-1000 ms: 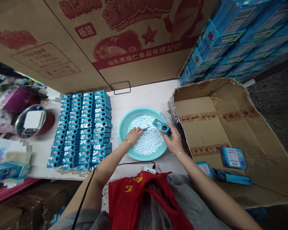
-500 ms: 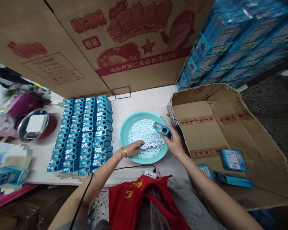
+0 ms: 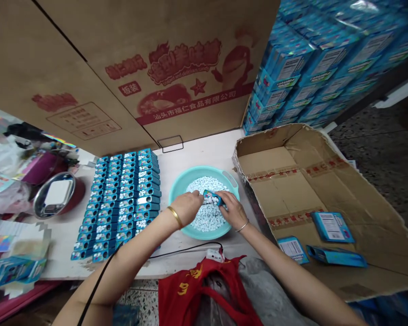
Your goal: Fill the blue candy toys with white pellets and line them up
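My right hand (image 3: pixel 234 210) holds a small blue candy box (image 3: pixel 219 199) tilted over a turquoise basin (image 3: pixel 177 184). White candies lie on the box's upper face, around its opening. Close against the box's left end is my left hand (image 3: pixel 189 206), its fingers curled together with the knuckles up; what they grip is hidden. Below both hands, small white candies (image 3: pixel 207 219) fill the bottom of the basin.
Left of the basin stand rows of blue candy boxes (image 3: pixel 122 194), many with white candies on top. On the right, a cut-down carton (image 3: pixel 275 167) holds several blue packs. Big cartons (image 3: pixel 177 104) and stacked blue boxes (image 3: pixel 292 68) rise behind. A cable (image 3: pixel 187 247) crosses the front.
My left hand has risen out of the candies to the box. My right hand has brought the box lower and left, over the basin's middle. Candies now show on the box. The view has shifted.
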Available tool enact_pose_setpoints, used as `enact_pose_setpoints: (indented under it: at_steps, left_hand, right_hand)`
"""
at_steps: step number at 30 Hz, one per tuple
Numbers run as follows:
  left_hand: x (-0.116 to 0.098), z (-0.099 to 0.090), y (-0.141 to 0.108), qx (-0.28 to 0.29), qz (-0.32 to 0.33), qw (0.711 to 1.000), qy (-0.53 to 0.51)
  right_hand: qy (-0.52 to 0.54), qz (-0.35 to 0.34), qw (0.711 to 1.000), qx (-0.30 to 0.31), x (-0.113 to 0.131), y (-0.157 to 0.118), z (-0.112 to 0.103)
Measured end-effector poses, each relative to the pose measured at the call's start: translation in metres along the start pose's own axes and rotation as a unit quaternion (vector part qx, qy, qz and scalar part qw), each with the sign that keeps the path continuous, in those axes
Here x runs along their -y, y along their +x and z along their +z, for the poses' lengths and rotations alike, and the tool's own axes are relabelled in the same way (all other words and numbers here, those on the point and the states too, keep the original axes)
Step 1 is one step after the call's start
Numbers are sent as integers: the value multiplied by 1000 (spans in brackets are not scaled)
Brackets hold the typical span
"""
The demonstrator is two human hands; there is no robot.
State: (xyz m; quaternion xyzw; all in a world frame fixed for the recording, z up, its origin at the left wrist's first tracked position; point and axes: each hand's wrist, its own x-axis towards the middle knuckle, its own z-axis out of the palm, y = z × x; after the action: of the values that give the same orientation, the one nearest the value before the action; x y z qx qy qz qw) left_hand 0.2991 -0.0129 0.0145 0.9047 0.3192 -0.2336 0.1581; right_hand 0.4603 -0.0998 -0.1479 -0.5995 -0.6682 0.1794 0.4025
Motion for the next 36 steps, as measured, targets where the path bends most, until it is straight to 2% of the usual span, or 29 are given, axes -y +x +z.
enact_pose_setpoints:
  at_steps: [3, 5, 7, 9, 11, 13, 15, 17, 20, 23, 31, 36]
  left_hand:
    - [-25, -6, -1, -16, -29, 998, 54]
    - [-32, -6, -3, -29, -32, 997, 68]
    - [-25, -3, -6, -41, -27, 996, 69]
    - [-6, 5, -6, -65, -23, 996, 57]
    - [20, 22, 0, -101, -43, 993, 30]
    - [46, 48, 14, -126, -85, 988, -5]
    - [63, 79, 36, -119, -122, 985, -33]
    - [69, 110, 61, -92, -125, 986, -53]
    - [63, 143, 90, -70, -95, 990, -75]
    - [51, 159, 98, -57, -54, 992, -100]
    - [26, 187, 73, 9, 63, 981, -184]
    - [22, 184, 59, 40, 118, 942, -312]
  right_hand:
    - [-3, -1, 1000, 0, 2, -1, 4]
    - [2, 3, 1000, -2, 0, -1, 5]
    - [9, 9, 1000, -4, -3, -1, 5]
    - [15, 22, 1000, -7, -7, -1, 4]
    - [21, 40, 999, -14, -11, 1, 3]
    - [31, 55, 998, -23, -14, 3, 1]
    - [42, 67, 996, -34, -15, 6, -1]
    - [52, 77, 995, -46, -15, 10, -4]
    - [56, 89, 993, -58, -14, 15, -9]
    - [54, 96, 991, -73, -14, 18, -15]
    - [68, 114, 986, -96, -20, 18, -16]
    - [91, 113, 985, -95, -23, 15, -16]
